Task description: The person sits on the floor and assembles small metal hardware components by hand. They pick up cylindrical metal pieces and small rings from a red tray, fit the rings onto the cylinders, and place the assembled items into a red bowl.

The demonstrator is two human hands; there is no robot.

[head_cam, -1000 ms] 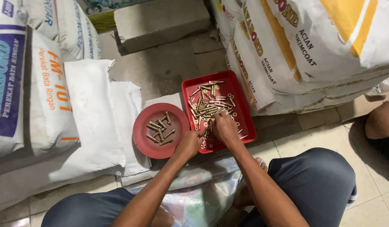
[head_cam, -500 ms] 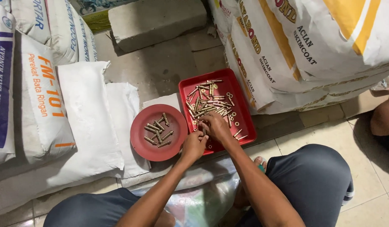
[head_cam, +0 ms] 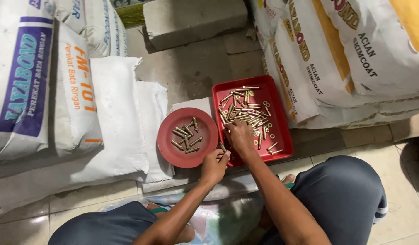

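Fingers of right hand (head_cam: 240,136) spread, palm down, over red tray (head_cam: 282,119).

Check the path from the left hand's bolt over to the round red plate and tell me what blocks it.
Nothing visible blocks it. The left hand pinches a brass bolt right beside the round red plate, whose near rim lies bare. The right hand rests in the red tray, off to the other side.
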